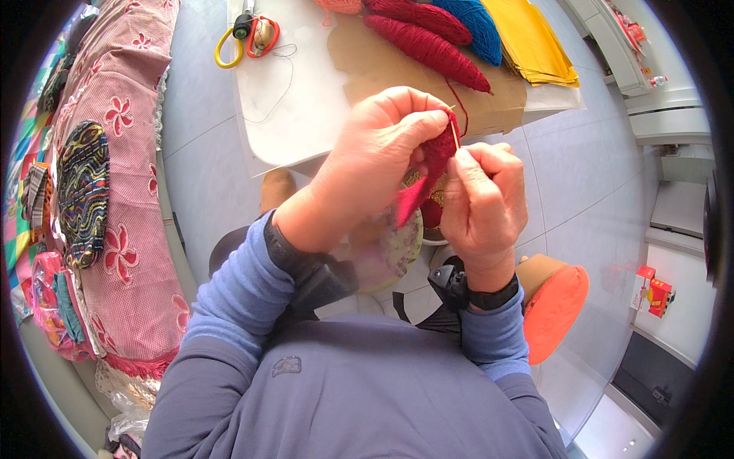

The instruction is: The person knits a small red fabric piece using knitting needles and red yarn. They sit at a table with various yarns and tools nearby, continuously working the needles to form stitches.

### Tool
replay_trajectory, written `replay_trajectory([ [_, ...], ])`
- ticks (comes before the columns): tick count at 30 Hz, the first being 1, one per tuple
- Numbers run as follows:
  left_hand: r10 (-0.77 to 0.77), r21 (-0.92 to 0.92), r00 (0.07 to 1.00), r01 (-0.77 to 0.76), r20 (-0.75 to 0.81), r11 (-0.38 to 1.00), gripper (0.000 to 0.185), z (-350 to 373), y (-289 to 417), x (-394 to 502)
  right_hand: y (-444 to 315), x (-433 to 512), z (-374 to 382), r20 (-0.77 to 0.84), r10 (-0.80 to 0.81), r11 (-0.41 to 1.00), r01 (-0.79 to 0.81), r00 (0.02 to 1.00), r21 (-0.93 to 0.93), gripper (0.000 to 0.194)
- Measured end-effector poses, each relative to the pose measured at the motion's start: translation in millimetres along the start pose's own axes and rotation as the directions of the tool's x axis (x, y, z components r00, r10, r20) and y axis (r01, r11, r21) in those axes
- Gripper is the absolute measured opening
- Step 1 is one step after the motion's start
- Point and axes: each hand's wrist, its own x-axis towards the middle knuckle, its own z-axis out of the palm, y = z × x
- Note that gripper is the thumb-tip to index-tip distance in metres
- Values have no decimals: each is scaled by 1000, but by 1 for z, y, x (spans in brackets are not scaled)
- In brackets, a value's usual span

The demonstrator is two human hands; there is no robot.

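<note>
My left hand (378,143) pinches the upper edge of a dark red knitted piece (438,155) between thumb and forefinger. The piece hangs below the fingers, its lower end a brighter, blurred pink-red. A thin golden needle (455,132) slants along the piece's top edge; whether it has a hook cannot be made out. My right hand (487,192) grips the needle's lower end between thumb and forefinger. A red yarn strand (463,106) runs near the work towards a crimson wound yarn bundle (427,51) on the table.
On the white table (298,109) lie yellow-handled scissors (229,50), red-handled scissors (275,40), blue yarn (473,28), brown cardboard (367,74) and yellow packets (533,43). A pink patterned cover (137,195) drapes the seat at left, bearing a patterned knit item (84,195). An orange cushion (556,315) is at right.
</note>
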Motion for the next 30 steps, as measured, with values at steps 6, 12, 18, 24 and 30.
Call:
replay_trajectory([
  [6, -10, -44, 1000, 10, 3, 999, 10, -1, 0, 1, 1, 0, 1, -6, 0, 1000, 0, 1000, -11, 23],
  [12, 3, 57, 997, -7, 74, 998, 10, -3, 6, 2, -2, 1, 0, -132, 493, 798, -387, 860, 462, 10],
  [18, -43, 100, 989, 29, 139, 995, 11, -4, 10, 0, 6, 6, -15, 272, 780, 66, -506, 564, 860, 6],
  [24, -50, 98, 984, 34, 172, 995, 12, -1, 10, -1, 22, 4, -19, 513, 683, -277, -465, 520, 841, 7],
  [30, -59, 225, 986, 23, 157, 974, 12, -3, 16, -3, 20, 5, -21, 486, 674, -179, -515, 556, 838, 10],
])
